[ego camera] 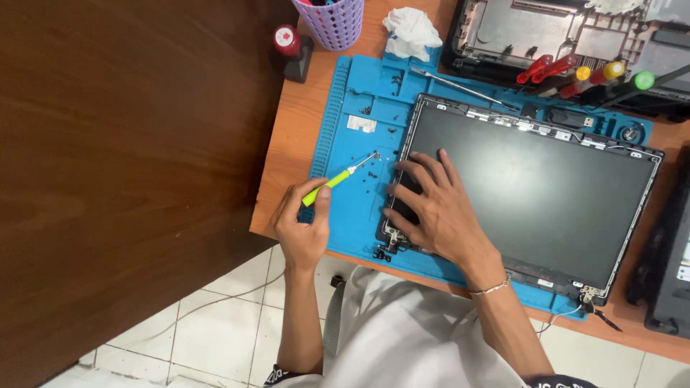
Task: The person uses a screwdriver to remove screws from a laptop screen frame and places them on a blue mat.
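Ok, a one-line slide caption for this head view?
Left hand points a green-handled screwdriver at screws on the blue mat; right hand steadies the laptop screen.

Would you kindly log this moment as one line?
left hand: holds green-handled screwdriver, tip at small screws | right hand: flat on laptop screen panel | blue repair mat beneath

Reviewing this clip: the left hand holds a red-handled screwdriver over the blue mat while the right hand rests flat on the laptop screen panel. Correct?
Not quite. The head view shows the screwdriver in the left hand has a yellow-green handle, not red. The rest holds: it is over the blue mat, and the right hand rests on the laptop screen panel.
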